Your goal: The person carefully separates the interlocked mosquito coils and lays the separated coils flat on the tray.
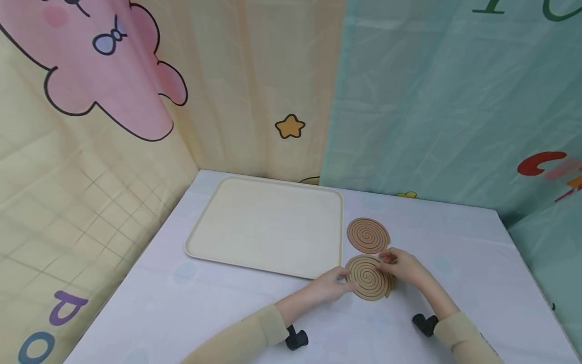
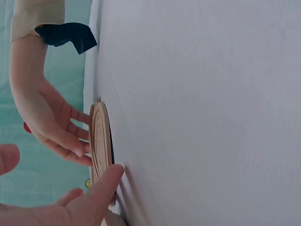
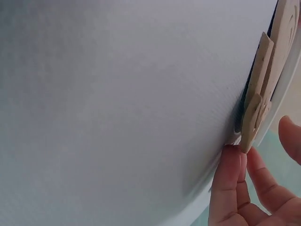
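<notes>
A tan mosquito coil point(image 1: 367, 277), a flat round spiral, lies on the table in the head view, between both hands. My left hand point(image 1: 331, 285) holds its left edge, thumb and fingers spread at the rim. My right hand point(image 1: 402, 265) is at the upper right rim, its fingers bent around the edge. The right wrist view shows these fingertips at a coil end point(image 3: 254, 122) that sticks out from the other turns. Just behind lies a second, browner mosquito coil point(image 1: 368, 235), flat on the table.
A large cream tray point(image 1: 263, 222) lies to the left of the coils, its near right corner behind my left hand. White cloth covers the table point(image 1: 182, 313). Printed curtains point(image 1: 409, 101) hang along its back and sides. Dark wrist mounts point(image 1: 296, 337) stick out below both sleeves.
</notes>
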Motion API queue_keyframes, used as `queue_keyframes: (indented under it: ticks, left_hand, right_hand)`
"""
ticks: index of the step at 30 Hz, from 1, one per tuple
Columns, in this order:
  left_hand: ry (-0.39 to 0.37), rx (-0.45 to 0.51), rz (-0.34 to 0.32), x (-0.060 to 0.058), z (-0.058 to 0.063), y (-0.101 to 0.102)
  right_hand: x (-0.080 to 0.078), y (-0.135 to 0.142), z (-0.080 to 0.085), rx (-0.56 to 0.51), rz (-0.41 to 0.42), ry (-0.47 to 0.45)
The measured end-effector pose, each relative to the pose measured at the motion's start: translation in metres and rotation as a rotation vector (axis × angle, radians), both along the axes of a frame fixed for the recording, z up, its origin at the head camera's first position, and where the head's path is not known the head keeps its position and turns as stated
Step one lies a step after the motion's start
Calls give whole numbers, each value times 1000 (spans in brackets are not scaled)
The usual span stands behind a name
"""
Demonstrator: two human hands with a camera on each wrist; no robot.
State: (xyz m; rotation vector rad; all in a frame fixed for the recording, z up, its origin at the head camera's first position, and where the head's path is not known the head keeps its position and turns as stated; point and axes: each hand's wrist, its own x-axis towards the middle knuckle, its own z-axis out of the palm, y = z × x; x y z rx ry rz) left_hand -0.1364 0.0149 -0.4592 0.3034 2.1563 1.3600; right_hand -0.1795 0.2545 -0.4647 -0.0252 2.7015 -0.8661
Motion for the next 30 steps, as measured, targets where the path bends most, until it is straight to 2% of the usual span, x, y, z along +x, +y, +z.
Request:
queue_keyframes:
  ticks: [6, 10, 13, 16, 25, 30]
  left_hand:
    - [-103, 145, 156, 11, 1, 14]
    - [-154, 223, 215, 12, 1, 18]
    - [-185, 277, 233, 10, -1, 20]
    - [-185, 310, 244, 9, -1, 21]
    - [-161, 301, 241, 9, -1, 22]
    - [-164, 313, 253, 10, -1, 23]
  right_hand:
    - [-2, -2, -1, 11, -15, -3]
    - [-3, -1, 0, 17, -41, -35]
    - [-2, 2, 1, -12, -55, -55]
    - [0, 3, 2, -49, -84, -62]
    - [0, 0, 2, -83, -180, -91]
    - [0, 4, -1, -164, -228, -147]
